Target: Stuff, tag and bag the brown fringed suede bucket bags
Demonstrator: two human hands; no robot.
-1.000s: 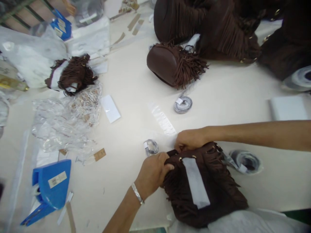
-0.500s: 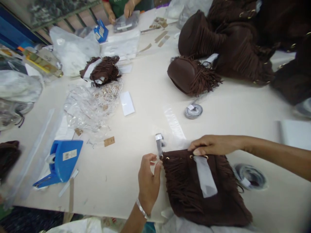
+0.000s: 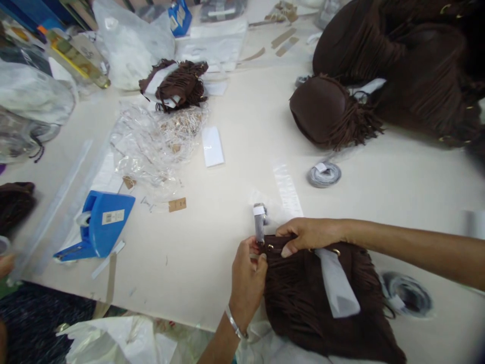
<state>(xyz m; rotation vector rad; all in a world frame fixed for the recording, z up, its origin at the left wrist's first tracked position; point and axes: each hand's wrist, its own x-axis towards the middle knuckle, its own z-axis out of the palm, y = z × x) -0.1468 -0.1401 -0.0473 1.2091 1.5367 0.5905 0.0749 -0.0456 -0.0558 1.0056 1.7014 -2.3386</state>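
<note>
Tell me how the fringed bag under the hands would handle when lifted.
Probably floppy: the fringed bag lies flat where the left hand and right hand pinch its edge. Its fringe would likely dangle. The white strip on top might slide off.

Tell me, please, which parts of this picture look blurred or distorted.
Head view: the left hand, right hand and fringed brown bag read fairly sharp; the bag pile at the right edge smears; the table bows from wide-angle distortion; light is soft.
</note>
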